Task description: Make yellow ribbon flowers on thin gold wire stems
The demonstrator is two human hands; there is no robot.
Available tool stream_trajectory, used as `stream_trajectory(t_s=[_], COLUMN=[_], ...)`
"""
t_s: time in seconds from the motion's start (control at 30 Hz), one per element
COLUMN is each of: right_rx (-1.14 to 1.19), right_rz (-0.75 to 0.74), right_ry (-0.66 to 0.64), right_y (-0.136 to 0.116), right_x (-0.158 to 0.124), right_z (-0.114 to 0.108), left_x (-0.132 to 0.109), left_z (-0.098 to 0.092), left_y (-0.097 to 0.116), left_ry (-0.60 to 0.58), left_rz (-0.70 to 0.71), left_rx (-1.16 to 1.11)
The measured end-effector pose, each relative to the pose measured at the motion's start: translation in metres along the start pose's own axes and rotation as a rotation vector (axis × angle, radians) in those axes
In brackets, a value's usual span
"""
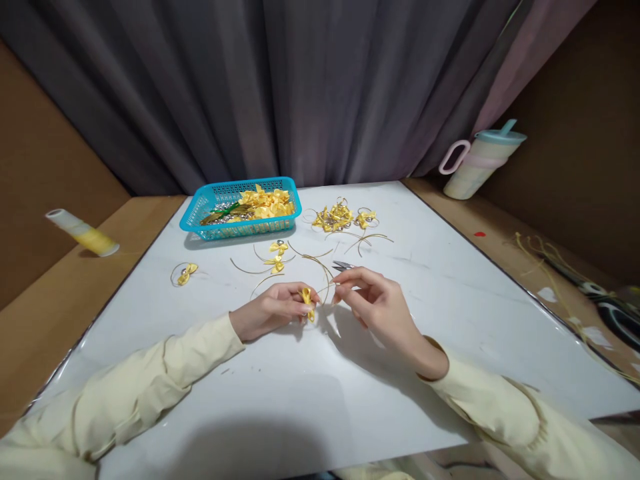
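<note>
My left hand (274,307) is closed, pinching a small yellow ribbon bow (307,297) between thumb and fingers. Just to its right, my right hand (383,307) has thumb and forefinger pressed together on a thin gold wire (326,288) that runs toward the bow. Dark pointed blades of small scissors (343,265) show behind the right hand; their handles are hidden, so I cannot tell whether they lie on the table or sit in that hand. Beyond the hands lie two yellow bows (278,257) and several loose curved wires (250,268).
A blue plastic basket (240,231) holds yellow bows and silvery pieces. Wired bows (334,217) are heaped to its right; one bow (187,273) lies at the left. A yellow thread spool (87,235) stands left, a handled tumbler (480,163) right. Large scissors (617,320) lie far right.
</note>
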State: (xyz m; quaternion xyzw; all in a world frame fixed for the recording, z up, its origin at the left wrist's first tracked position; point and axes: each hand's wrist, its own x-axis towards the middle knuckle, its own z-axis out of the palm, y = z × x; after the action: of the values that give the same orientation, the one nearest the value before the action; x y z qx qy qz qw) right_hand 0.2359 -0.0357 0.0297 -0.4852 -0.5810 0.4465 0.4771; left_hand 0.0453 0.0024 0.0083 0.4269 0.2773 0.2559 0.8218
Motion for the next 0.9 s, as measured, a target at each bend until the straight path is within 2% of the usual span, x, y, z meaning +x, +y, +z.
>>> stream_trajectory(t_s=[0.4,0.6,0.9], right_rx=[-0.126,-0.161,-0.373], right_rz=[-0.124,-0.158,-0.295], right_ry=[0.041,0.039,0.085], right_y=[0.0,0.0,0.001], right_x=[0.003,0.004,0.006], right_z=[-0.009,-0.011,-0.014], left_x=[0.001,0.0,0.001], left_z=[-0.004,-0.006,-0.008], left_y=[0.0,0.0,-0.002], left_ry=[0.003,0.031,-0.021], left_rz=[-0.059,-0.051,-0.065], left_rx=[-0.042,0.039,-0.02])
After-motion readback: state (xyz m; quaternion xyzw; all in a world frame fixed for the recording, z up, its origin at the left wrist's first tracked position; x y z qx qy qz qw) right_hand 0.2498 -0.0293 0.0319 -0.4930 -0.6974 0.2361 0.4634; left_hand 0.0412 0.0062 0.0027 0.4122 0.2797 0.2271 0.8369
